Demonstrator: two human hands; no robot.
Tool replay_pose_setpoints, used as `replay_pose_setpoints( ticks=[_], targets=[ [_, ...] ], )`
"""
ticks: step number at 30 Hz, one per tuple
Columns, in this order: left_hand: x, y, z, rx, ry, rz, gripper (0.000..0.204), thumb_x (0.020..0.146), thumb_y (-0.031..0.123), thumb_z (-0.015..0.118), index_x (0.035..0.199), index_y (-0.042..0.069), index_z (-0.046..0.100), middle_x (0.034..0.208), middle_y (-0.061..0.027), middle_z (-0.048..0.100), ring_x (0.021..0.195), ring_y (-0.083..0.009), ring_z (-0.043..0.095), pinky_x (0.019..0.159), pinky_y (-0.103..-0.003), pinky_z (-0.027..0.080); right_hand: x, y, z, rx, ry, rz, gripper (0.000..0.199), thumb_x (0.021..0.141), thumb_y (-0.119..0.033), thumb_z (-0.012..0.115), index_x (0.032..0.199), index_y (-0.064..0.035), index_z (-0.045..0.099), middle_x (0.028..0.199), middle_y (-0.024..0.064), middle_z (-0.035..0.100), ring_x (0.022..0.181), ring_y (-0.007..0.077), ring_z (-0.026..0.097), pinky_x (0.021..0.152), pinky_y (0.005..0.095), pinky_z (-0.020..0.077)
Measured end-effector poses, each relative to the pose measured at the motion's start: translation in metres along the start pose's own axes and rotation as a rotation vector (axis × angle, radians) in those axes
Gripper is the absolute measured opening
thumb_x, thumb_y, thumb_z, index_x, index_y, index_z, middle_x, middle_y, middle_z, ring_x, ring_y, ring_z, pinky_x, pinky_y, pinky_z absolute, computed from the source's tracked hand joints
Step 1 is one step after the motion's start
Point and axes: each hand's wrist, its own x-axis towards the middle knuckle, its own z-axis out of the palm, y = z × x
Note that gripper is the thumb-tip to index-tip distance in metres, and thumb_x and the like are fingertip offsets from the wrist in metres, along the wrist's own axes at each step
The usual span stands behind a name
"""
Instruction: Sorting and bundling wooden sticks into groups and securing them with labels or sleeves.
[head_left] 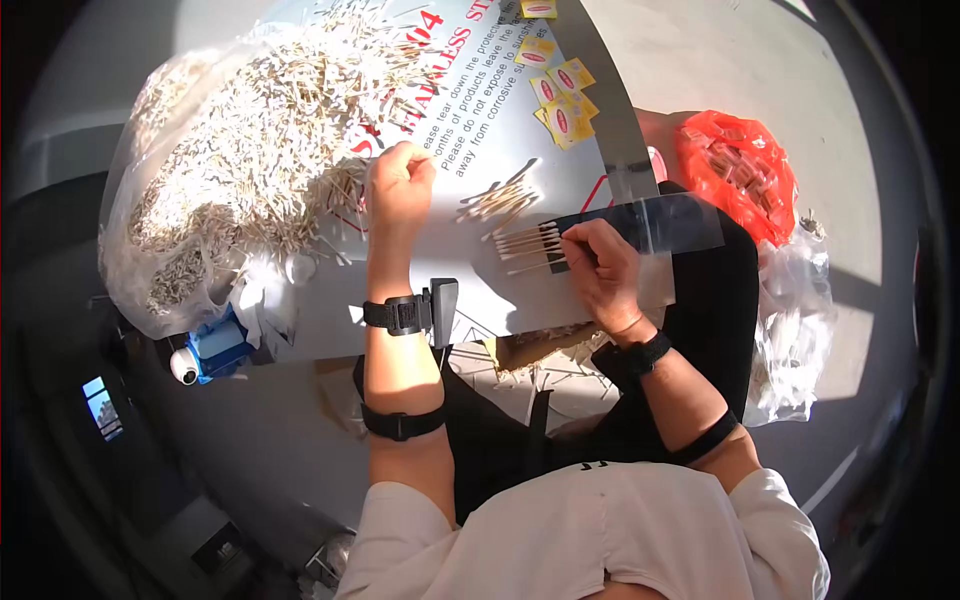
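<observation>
"Looking at the left hand point(402, 190), what did you notice?"

"It was beside a big heap of cotton swabs point(265, 130), fingers curled inward; I couldn't tell whether they pinched anything."

"And the right hand point(605, 272)?"

"That one was at one end of a row of swabs point(527, 243) on the counter point(450, 250), near some clear plastic film point(685, 224). Its fingers were bent, but their grip was hidden."

"What lay around?"

"A small loose pile of swabs point(503, 200) sat just beyond the row, with yellow labels point(562, 120) farther up the counter."
</observation>
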Motion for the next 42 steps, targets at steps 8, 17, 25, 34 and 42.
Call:
replay_pose_setpoints(
  ticks=[8, 17, 25, 34, 42],
  targets=[
    [0.074, 0.000, -0.032, 0.676, 0.053, 0.486, 0.044, 0.078, -0.009, 0.057, 0.113, 0.014, 0.067, 0.124, -0.0110, 0.057, 0.116, -0.0312, 0.052, 0.091, -0.044, 0.047, 0.002, -0.001, 0.000, -0.022, 0.019, 0.010, 0.008, 0.085, 0.004, 0.065, 0.088, -0.0014, 0.060, 0.079, 0.0097, 0.060, 0.067, 0.0227, 0.059, 0.061, 0.0273, 0.0460],
    [0.122, -0.025, -0.039, 0.862, 0.056, 0.379, 0.030, 0.077, 0.004, 0.065, 0.103, 0.018, 0.074, 0.123, -0.0021, 0.056, 0.118, -0.0269, 0.046, 0.101, -0.048, 0.035, 0.003, -0.006, 0.001, -0.022, -0.009, 0.032, 0.008, 0.084, 0.006, 0.065, 0.087, -0.0005, 0.060, 0.078, 0.0095, 0.059, 0.068, 0.0208, 0.059, 0.062, 0.0262, 0.0458],
    [0.124, -0.023, -0.075, 0.685, 0.396, 0.560, 0.016, 0.080, 0.007, 0.063, 0.096, 0.005, 0.065, 0.101, -0.0097, 0.066, 0.106, -0.0305, 0.056, 0.091, -0.046, 0.043, 0.002, -0.005, 0.002, -0.033, -0.012, 0.037, 0.008, 0.085, 0.005, 0.064, 0.088, -0.0004, 0.060, 0.079, 0.0096, 0.060, 0.069, 0.0210, 0.060, 0.064, 0.0260, 0.0467],
    [0.053, 0.013, -0.085, 0.359, 0.172, 0.115, 0.015, 0.081, 0.005, 0.053, 0.094, -0.002, 0.059, 0.076, -0.0276, 0.063, 0.074, -0.0433, 0.063, 0.068, -0.047, 0.049, 0.001, -0.005, 0.003, -0.032, -0.005, 0.027, 0.007, 0.085, 0.004, 0.064, 0.088, -0.0003, 0.060, 0.079, 0.0095, 0.060, 0.070, 0.0210, 0.060, 0.064, 0.0263, 0.0469],
    [0.018, 0.022, -0.033, 0.297, -0.448, 0.090, 0.016, 0.078, 0.005, 0.062, 0.093, 0.000, 0.062, 0.079, -0.0158, 0.062, 0.072, -0.0205, 0.061, 0.066, -0.035, 0.048, 0.001, -0.006, 0.005, -0.025, 0.002, 0.000, 0.006, 0.085, 0.003, 0.065, 0.089, -0.0005, 0.060, 0.079, 0.0097, 0.060, 0.070, 0.0213, 0.060, 0.063, 0.0268, 0.0466]
  ],
)
